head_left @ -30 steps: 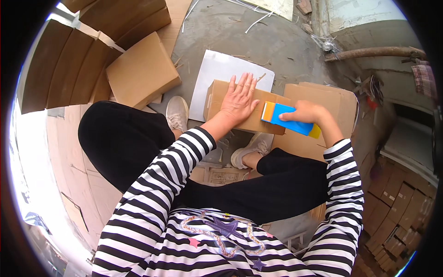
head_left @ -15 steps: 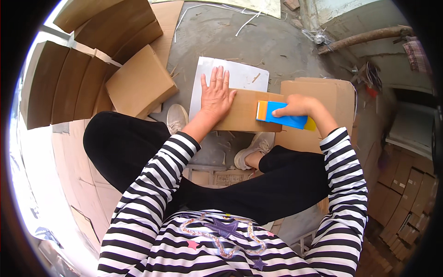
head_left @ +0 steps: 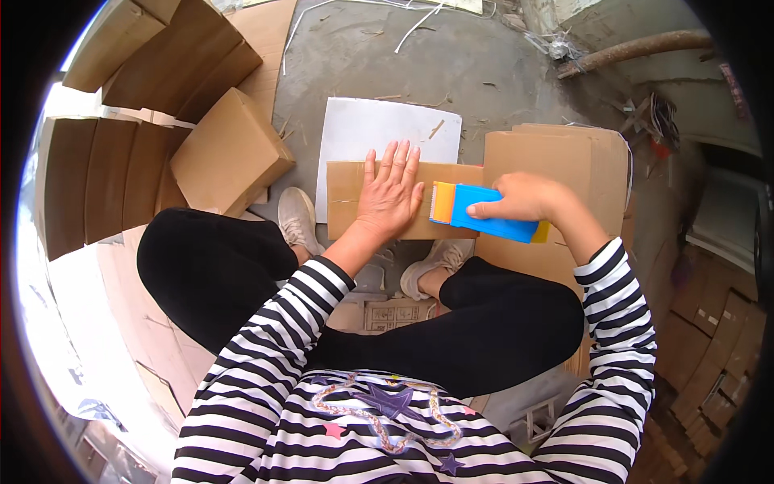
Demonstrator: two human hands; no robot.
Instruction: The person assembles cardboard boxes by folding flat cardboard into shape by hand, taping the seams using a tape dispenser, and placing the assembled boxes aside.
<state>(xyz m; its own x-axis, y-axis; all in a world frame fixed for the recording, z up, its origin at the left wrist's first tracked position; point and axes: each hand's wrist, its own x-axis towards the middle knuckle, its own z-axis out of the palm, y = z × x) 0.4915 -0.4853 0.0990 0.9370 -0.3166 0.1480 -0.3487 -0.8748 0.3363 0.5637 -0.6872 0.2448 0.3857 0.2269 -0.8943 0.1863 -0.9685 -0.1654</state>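
Observation:
A brown cardboard box (head_left: 347, 189) lies in front of me, partly over a white sheet (head_left: 387, 121). My left hand (head_left: 389, 194) rests flat on the box's top with its fingers stretched out. To its right, my right hand (head_left: 516, 202) is wrapped round a blue and yellow tape dispenser (head_left: 484, 211). The dispenser's serrated yellow end points left, over the right part of the box. I cannot tell whether that end touches the cardboard.
Flat cardboard sheets (head_left: 548, 161) are stacked on the right, beneath my right hand. Several upright brown boxes (head_left: 105, 181) line the left side, and another box (head_left: 230, 153) leans there. White straps (head_left: 419, 28) lie on the concrete floor. My shoes (head_left: 298, 218) sit close to the box.
More of the box now shows left of my left hand, which has moved right along it and a little nearer to me. The tape dispenser stays in my right hand, now slightly nearer.

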